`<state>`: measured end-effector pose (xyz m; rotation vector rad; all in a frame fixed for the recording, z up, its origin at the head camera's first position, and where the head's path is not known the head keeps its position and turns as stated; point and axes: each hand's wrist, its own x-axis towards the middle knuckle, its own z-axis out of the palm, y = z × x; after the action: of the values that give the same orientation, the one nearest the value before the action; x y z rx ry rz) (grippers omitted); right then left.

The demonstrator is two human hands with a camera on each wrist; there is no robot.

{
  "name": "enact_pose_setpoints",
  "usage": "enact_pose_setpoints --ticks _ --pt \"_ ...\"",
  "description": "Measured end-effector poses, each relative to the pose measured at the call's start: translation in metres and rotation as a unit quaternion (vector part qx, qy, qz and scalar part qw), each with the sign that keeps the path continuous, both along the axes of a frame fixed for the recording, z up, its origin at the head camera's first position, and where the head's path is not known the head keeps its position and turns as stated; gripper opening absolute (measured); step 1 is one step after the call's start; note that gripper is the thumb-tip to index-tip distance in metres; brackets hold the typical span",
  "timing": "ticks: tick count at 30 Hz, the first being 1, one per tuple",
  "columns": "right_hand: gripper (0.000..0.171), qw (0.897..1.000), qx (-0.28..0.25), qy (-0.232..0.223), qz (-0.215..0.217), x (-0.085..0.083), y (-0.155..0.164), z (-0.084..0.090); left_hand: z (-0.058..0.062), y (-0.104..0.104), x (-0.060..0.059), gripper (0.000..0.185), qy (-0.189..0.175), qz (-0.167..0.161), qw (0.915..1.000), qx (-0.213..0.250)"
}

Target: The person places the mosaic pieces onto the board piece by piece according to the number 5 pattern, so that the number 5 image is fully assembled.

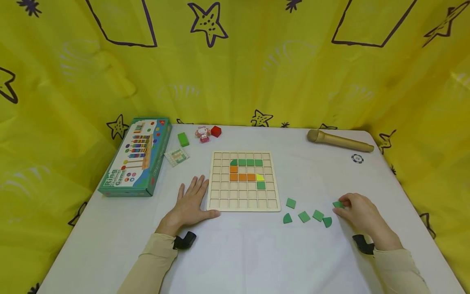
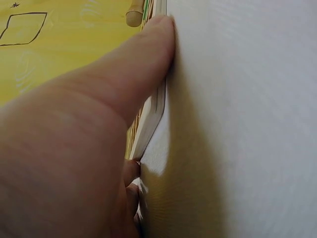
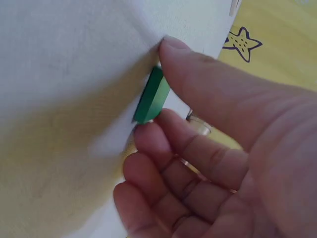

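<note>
Now your right hand (image 1: 361,214) pinches a flat green wooden tile (image 3: 151,96), while your left hand (image 1: 191,202) rests flat, fingers straight, against the gridded wooden board (image 1: 220,204).

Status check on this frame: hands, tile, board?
Left hand flat on table, thumb against grid board edge. Right hand pinches a green tile at the table. Five loose green tiles between it and board.

The right hand (image 1: 361,214) hides most of the green tile (image 1: 338,204); the game box (image 1: 136,157) print is unreadable.
</note>
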<state>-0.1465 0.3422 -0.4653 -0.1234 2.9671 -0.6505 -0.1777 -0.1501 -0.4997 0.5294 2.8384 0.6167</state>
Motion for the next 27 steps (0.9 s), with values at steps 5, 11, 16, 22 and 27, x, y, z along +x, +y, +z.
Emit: enact_pose_setpoints --ticks 5,11,16,22,27 --pt "0.041 0.999 0.007 -0.023 -0.027 0.001 -0.001 0.001 -0.001 0.001 0.000 0.113 -0.002 -0.001 1.0000 -0.007" --pt "0.037 1.000 -0.014 0.001 -0.013 -0.001 -0.009 0.003 -0.001 0.001 -0.001 0.113 -0.012 0.000 0.9998 -0.017" --pt "0.032 0.998 -0.052 0.008 0.020 -0.016 -0.040 0.011 -0.001 0.000 -0.002 0.113 -0.012 0.003 0.9998 -0.016" --pt "0.028 0.993 -0.072 0.012 0.088 -0.038 -0.093 0.011 -0.002 0.000 -0.003 0.113 -0.014 0.003 0.9998 -0.015" --pt "0.028 0.982 -0.089 0.027 0.166 -0.050 -0.134 0.007 -0.001 0.000 -0.003 0.113 -0.015 0.003 0.9998 -0.016"
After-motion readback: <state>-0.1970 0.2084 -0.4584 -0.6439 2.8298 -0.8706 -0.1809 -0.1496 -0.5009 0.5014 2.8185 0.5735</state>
